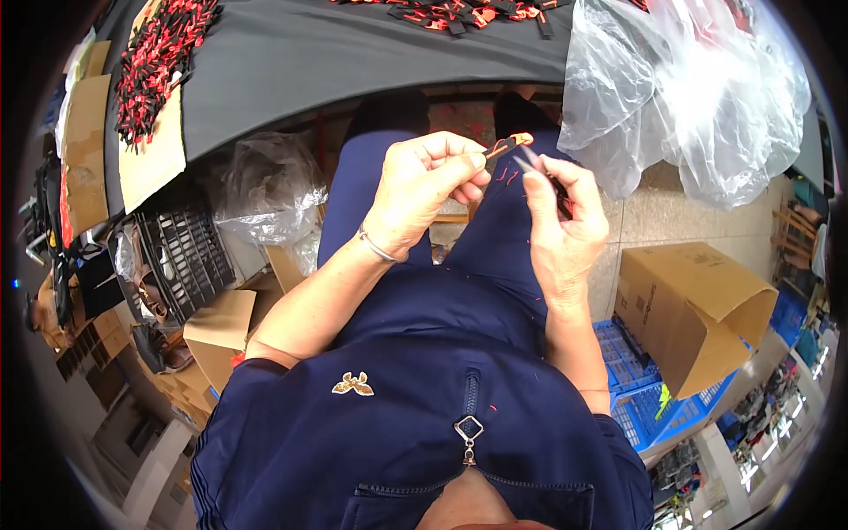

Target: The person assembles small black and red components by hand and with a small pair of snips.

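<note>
My left hand (420, 181) pinches a small black fabric tab (503, 148) between thumb and fingertips, above my lap. The tab's far end is orange-red, with loose red thread near it. In my right hand (565, 225) is a pair of thread snips (528, 162), somewhat blurred, its pale blades pointing at the tab's orange end. Whether the blades touch the tab I cannot tell. My fingers cover most of the snips' body. Short red thread ends (508, 175) show by the blades and on my dark blue trousers (358, 190).
A dark-covered table (353, 66) bears a pile of black-and-red tabs (163, 71) on cardboard and another pile (468, 16). Clear plastic bags (671, 88) hang at the right edge. A cardboard box (698, 309) sits on blue crates (645, 411). A black crate (181, 252) stands left.
</note>
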`<state>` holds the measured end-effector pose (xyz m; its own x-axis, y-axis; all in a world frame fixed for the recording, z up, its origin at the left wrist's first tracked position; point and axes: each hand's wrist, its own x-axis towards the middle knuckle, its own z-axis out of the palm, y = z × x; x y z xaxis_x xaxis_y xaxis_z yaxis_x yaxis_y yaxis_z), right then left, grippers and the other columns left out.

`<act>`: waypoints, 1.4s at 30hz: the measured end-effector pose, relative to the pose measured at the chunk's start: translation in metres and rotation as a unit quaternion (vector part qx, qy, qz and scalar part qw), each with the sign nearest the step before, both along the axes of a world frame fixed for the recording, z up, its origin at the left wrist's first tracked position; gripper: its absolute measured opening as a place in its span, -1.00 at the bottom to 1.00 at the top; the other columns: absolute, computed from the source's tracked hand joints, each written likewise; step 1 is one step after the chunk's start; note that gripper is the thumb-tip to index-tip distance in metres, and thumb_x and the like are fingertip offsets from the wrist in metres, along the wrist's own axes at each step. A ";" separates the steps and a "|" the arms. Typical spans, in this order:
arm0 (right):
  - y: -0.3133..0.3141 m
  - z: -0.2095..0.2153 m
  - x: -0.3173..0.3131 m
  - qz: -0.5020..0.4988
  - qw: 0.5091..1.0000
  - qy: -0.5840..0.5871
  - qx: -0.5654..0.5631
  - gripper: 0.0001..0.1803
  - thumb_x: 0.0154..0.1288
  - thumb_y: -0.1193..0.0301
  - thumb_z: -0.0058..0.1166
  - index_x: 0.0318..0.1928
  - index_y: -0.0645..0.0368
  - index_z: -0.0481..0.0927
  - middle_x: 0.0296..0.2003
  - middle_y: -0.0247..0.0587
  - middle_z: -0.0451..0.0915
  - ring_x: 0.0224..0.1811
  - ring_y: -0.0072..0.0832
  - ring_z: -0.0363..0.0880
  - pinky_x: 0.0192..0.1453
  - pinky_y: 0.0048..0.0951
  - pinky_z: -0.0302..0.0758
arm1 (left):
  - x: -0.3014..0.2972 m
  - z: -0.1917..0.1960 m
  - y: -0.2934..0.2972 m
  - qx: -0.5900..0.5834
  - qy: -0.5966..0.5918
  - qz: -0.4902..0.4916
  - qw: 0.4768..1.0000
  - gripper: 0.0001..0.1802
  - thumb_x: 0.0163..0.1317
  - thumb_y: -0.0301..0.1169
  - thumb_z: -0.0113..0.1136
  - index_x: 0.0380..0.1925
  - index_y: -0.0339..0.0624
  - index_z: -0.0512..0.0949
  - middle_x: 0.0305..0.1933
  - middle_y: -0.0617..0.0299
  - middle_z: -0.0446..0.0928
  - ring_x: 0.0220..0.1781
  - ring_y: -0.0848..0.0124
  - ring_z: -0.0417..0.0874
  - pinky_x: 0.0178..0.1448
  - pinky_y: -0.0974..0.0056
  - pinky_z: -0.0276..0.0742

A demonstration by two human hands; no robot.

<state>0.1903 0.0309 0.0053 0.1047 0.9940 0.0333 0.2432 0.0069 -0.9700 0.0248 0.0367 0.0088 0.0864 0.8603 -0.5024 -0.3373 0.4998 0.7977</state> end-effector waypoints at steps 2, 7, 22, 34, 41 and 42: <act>-0.001 -0.008 -0.001 -0.006 0.998 -0.051 0.031 -0.78 0.04 0.49 0.30 -0.29 0.28 0.58 -0.45 -0.21 0.59 -0.43 -0.52 0.55 -0.31 -0.53 0.48 | 0.003 0.000 0.000 0.019 0.025 0.001 1.000 -0.86 0.18 -0.44 0.16 -0.30 -0.28 0.56 -0.44 0.24 0.59 -0.47 0.59 0.56 -0.32 0.51 0.49; 0.001 -0.011 -0.006 0.010 0.992 -0.111 0.056 -0.80 0.00 0.49 0.31 -0.34 0.26 0.59 -0.49 -0.19 0.59 -0.47 -0.44 0.54 -0.37 -0.50 0.46 | 0.008 0.003 0.002 0.039 0.064 -0.006 0.997 -0.86 0.17 -0.45 0.16 -0.31 -0.30 0.57 -0.45 0.24 0.58 -0.46 0.60 0.54 -0.31 0.51 0.48; 0.004 -0.024 -0.007 -0.010 0.994 -0.075 0.079 -0.81 -0.05 0.50 0.33 -0.39 0.22 0.59 -0.51 -0.25 0.59 -0.49 -0.43 0.51 -0.39 -0.48 0.43 | 0.002 -0.004 0.002 0.019 0.012 0.011 1.000 -0.84 0.14 -0.45 0.16 -0.32 -0.33 0.58 -0.47 0.22 0.59 -0.50 0.61 0.54 -0.35 0.52 0.49; 0.018 -0.017 -0.019 0.005 0.998 0.054 -0.034 -0.82 0.15 0.58 0.19 -0.22 0.32 0.53 -0.36 -0.30 0.58 -0.39 -0.70 0.49 -0.29 -0.69 0.44 | -0.027 -0.004 0.005 -0.025 -0.023 0.008 0.999 -0.83 0.19 -0.43 0.14 -0.29 -0.31 0.56 -0.45 0.25 0.57 -0.50 0.60 0.51 -0.34 0.52 0.46; 0.028 -0.014 -0.020 -0.007 0.994 0.077 -0.079 -0.85 0.18 0.59 0.15 -0.21 0.31 0.54 -0.37 -0.33 0.57 -0.35 -0.72 0.47 -0.23 -0.70 0.43 | -0.117 0.016 0.033 0.123 -0.251 0.200 0.939 -0.73 0.20 -0.52 0.00 -0.08 -0.33 0.38 -0.44 0.26 0.42 -0.48 0.55 0.35 -0.41 0.47 0.31; 0.029 -0.014 -0.021 -0.002 0.994 0.079 -0.074 -0.85 0.18 0.59 0.15 -0.21 0.31 0.54 -0.37 -0.33 0.57 -0.35 -0.72 0.47 -0.23 -0.70 0.43 | -0.137 0.019 0.039 0.188 -0.374 0.231 0.878 -0.67 0.26 -0.45 -0.03 0.02 -0.29 0.36 -0.32 0.17 0.49 -0.41 0.53 0.42 -0.33 0.45 0.39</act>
